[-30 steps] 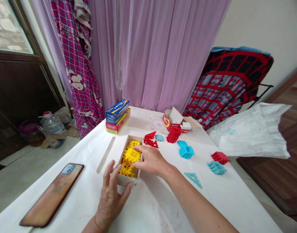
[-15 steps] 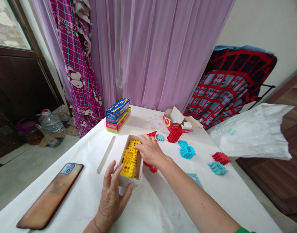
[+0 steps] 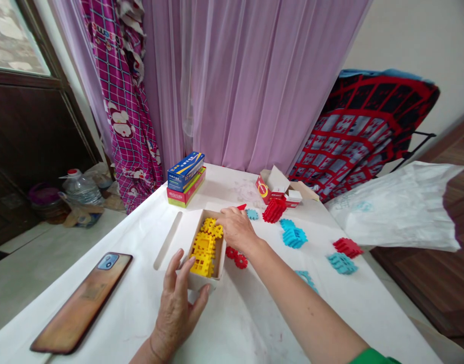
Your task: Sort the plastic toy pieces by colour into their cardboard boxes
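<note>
A small open cardboard box (image 3: 222, 263) holds several yellow interlocking toy blocks (image 3: 203, 247), square with notched edges. My left hand (image 3: 179, 301) grips the box's near left corner, thumb at the near wall and index finger at the left rim; its other fingers spread over the flap. At the far right rim my right hand (image 3: 237, 230) bends over the box. Its fingers are closed at a yellow block (image 3: 213, 227) that lies tilted at the far end; the fingertips are partly hidden. Red flower-shaped pieces (image 3: 239, 260) lie beside the box, under my right wrist.
Red blocks (image 3: 274, 210) and blue blocks (image 3: 294, 236) are grouped on the right, with more red (image 3: 348, 246) and teal blocks (image 3: 341, 263) farther out. A torn red box (image 3: 270, 189) and stacked boxes (image 3: 185, 172) stand behind. A phone (image 3: 84, 301) lies left.
My right hand has drawn slightly right and rolled over the far rim. The far yellow block is tilted differently. My left hand keeps its place at the box. The view has shifted slightly.
</note>
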`<state>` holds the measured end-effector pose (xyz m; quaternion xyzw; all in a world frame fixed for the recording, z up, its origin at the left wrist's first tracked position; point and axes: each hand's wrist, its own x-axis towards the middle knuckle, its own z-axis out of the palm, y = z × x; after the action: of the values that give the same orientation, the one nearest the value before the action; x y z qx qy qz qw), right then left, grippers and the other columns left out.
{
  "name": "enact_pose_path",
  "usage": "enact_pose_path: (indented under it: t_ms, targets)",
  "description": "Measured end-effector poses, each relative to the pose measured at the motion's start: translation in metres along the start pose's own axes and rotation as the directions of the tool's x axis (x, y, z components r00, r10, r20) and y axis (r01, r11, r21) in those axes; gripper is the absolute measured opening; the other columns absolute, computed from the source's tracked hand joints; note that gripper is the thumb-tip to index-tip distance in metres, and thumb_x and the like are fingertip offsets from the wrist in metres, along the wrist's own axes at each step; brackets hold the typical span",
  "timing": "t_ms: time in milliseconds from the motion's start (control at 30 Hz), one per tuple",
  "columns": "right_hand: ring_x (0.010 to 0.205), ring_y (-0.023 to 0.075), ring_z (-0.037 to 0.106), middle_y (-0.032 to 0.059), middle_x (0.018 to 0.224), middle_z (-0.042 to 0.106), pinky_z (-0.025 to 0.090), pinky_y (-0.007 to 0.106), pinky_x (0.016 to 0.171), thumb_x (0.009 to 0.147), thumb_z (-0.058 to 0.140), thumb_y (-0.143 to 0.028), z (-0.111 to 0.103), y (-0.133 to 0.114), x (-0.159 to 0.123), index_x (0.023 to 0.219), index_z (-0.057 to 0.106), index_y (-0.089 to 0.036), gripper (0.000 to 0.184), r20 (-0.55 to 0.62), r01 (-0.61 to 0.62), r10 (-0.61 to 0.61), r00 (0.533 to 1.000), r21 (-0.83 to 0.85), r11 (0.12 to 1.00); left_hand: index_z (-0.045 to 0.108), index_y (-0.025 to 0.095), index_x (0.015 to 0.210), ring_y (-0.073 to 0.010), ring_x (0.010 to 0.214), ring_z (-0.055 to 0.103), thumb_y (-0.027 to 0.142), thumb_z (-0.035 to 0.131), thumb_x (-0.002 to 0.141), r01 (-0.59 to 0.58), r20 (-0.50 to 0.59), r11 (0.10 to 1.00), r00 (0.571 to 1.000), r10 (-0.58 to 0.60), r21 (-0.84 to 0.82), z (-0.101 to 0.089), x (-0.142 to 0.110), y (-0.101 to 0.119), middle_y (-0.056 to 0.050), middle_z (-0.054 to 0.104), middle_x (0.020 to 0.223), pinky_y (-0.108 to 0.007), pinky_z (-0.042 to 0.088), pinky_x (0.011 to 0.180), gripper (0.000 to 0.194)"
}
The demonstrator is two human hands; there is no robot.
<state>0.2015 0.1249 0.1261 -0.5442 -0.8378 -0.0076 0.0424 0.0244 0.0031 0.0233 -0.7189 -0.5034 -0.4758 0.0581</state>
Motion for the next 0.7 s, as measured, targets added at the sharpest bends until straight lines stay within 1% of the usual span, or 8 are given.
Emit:
enact_pose_path:
  t_ms: [100,200,267,367,433,567,700]
  targets:
    - [0.123,0.0256,0.041,0.0081,0.133,0.058,0.032,0.041,0.093,0.092,0.049,-0.019,-0.003,0.005,0.001,0.097,0.077,-0.027,0.029,-0.027,-0.065,0.064,0.998,-0.062,0.996,0.041,0.015,0.136,-0.0293,0.136,0.044,0.028,0.060,0.087,-0.002,0.003,1.000,1.000,0.002,0.003,0.000,0.000,0.000,-0.022,0.040,0.144,-0.044,0.054,0.099,0.054]
    - [0.126,0.0270,0.038,0.0080,0.134,0.058,0.032,0.041,0.093,0.091,0.052,-0.020,-0.007,0.006,0.001,0.088,0.078,-0.026,0.027,0.015,-0.028,0.029,0.999,-0.084,0.996,0.040,0.016,0.137,-0.0293,0.137,0.044,0.027,0.060,0.087,-0.001,0.006,1.000,1.000,0.001,0.003,0.000,0.000,0.000,-0.021,0.039,0.145,-0.045,0.054,0.099,0.055]
    - [0.127,0.0271,0.038,0.0074,0.135,0.057,0.031,0.042,0.093,0.091,0.052,-0.019,-0.008,0.003,0.002,0.091,0.078,-0.027,0.027,0.049,0.009,-0.005,0.999,-0.074,0.997,0.039,0.018,0.138,-0.0292,0.137,0.044,0.027,0.059,0.087,-0.001,0.006,1.000,1.000,0.001,0.000,0.001,0.000,0.000,-0.021,0.038,0.146,-0.045,0.054,0.099,0.055]
    - [0.129,0.0276,0.036,0.0080,0.136,0.055,0.030,0.043,0.095,0.091,0.052,-0.019,-0.007,-0.001,0.005,0.099,0.078,-0.030,0.028,0.054,0.033,-0.029,0.998,-0.082,0.996,0.038,0.019,0.138,-0.0293,0.136,0.044,0.028,0.059,0.087,-0.003,0.002,1.000,1.000,0.003,-0.003,0.001,0.000,0.000,-0.020,0.039,0.145,-0.046,0.054,0.099,0.056]
    - [0.130,0.0281,0.035,0.0088,0.136,0.055,0.031,0.042,0.094,0.091,0.053,-0.021,-0.006,-0.004,0.008,0.099,0.078,-0.030,0.027,0.058,0.051,-0.045,0.997,-0.102,0.994,0.039,0.019,0.138,-0.0295,0.136,0.044,0.028,0.060,0.087,-0.004,0.000,1.000,1.000,0.004,-0.002,0.001,0.000,0.000,-0.020,0.039,0.145,-0.046,0.054,0.099,0.056]
    - [0.129,0.0268,0.036,0.0090,0.131,0.057,0.033,0.041,0.092,0.092,0.053,-0.021,-0.003,-0.006,0.016,0.099,0.078,-0.030,0.027,0.078,0.062,-0.053,0.996,-0.110,0.992,0.039,0.018,0.138,-0.0291,0.135,0.046,0.028,0.060,0.087,-0.003,0.002,1.000,1.000,0.003,0.001,0.001,0.000,0.000,-0.020,0.039,0.146,-0.045,0.055,0.098,0.056]
    - [0.130,0.0256,0.035,0.0076,0.135,0.055,0.032,0.041,0.095,0.094,0.051,-0.021,-0.001,-0.008,0.021,0.105,0.076,-0.033,0.030,0.064,0.068,-0.061,0.996,-0.100,0.993,0.040,0.017,0.137,-0.0294,0.136,0.045,0.027,0.059,0.087,-0.002,0.002,1.000,1.000,0.002,-0.002,0.001,0.000,0.000,-0.021,0.039,0.145,-0.045,0.055,0.097,0.054]
